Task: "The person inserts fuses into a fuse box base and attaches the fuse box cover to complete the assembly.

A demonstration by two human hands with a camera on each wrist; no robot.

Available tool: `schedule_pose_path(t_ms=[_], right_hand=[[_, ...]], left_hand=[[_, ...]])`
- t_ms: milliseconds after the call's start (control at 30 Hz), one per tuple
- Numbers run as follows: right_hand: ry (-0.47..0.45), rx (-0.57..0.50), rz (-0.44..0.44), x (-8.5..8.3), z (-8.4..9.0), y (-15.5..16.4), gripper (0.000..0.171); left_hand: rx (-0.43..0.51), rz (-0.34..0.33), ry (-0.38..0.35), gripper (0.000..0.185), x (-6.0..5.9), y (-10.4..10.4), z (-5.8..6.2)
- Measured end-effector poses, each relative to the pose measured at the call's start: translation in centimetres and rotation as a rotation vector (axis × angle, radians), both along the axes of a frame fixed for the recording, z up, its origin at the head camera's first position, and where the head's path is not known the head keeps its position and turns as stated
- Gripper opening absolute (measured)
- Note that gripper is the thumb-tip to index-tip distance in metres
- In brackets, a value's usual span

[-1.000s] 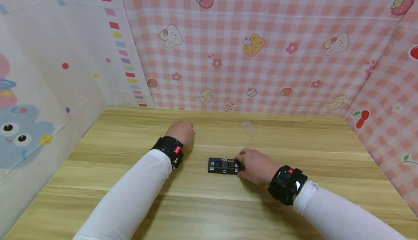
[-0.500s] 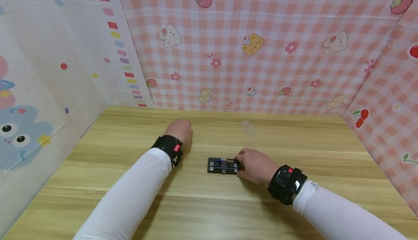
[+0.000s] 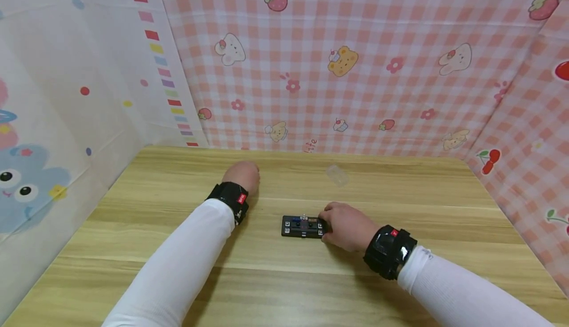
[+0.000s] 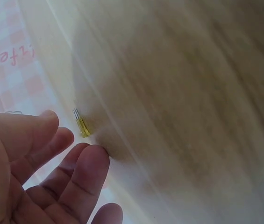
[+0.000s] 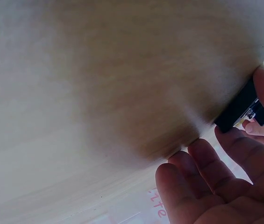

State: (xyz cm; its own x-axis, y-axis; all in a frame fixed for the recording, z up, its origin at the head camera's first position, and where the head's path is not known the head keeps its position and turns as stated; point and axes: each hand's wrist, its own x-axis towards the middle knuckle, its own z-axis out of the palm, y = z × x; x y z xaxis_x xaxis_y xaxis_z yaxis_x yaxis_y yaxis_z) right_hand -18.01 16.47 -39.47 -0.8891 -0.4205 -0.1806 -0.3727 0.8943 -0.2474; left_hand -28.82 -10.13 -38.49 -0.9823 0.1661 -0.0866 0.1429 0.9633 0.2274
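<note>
Black block [image 3: 303, 226] flat at desk [image 3: 400, 198] centre, long axis 9-to-3. Right hand [image 3: 348, 226] pinches its 3 o'clock end between thumb and fingers [image 5: 244, 154]. Left hand [image 3: 241, 177] at 10 o'clock from block, well apart, fingers loosely spread, touching nothing; small yellow pin [image 4: 81, 124] just beyond fingertips [image 4: 94, 156]. Clear cap [image 3: 338, 175] at 1 o'clock. Open desk toward 6; desk edges well away.

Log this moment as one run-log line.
right hand: grips black block | left hand: near small yellow part, not holding | surface: wooden table
</note>
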Motion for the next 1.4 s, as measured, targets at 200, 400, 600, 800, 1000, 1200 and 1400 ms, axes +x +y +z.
schedule_pose_path(t_ms=[200, 400, 600, 800, 1000, 1200, 1400], right_hand=[[0.004, 0.002, 0.006, 0.01, -0.09, 0.02, 0.045], [0.002, 0.007, -0.007, 0.00, -0.21, 0.03, 0.045], [-0.004, 0.003, -0.014, 0.06, -0.26, 0.06, 0.046], [-0.008, -0.007, -0.017, 0.02, -0.34, 0.04, 0.046], [0.026, -0.015, 0.022, -0.06, -0.40, 0.22, 0.043], [0.037, -0.016, 0.035, -0.11, -0.40, 0.28, 0.043], [0.039, -0.015, 0.037, -0.08, -0.33, 0.26, 0.042]], left_hand=[[-0.029, 0.034, 0.015, 0.022, -0.04, 0.28, -0.15], [-0.066, 0.069, 0.028, 0.025, -0.19, 0.56, -0.43], [-0.076, 0.087, 0.018, 0.025, -0.22, 0.76, -0.33], [-0.085, 0.115, -0.006, 0.023, -0.37, 0.92, -0.29], [-0.094, 0.084, 0.029, 0.023, -0.42, 0.86, -0.48], [-0.093, 0.050, 0.060, 0.024, -0.32, 0.78, -0.55], [-0.078, 0.027, 0.085, 0.023, -0.46, 0.74, -0.74]])
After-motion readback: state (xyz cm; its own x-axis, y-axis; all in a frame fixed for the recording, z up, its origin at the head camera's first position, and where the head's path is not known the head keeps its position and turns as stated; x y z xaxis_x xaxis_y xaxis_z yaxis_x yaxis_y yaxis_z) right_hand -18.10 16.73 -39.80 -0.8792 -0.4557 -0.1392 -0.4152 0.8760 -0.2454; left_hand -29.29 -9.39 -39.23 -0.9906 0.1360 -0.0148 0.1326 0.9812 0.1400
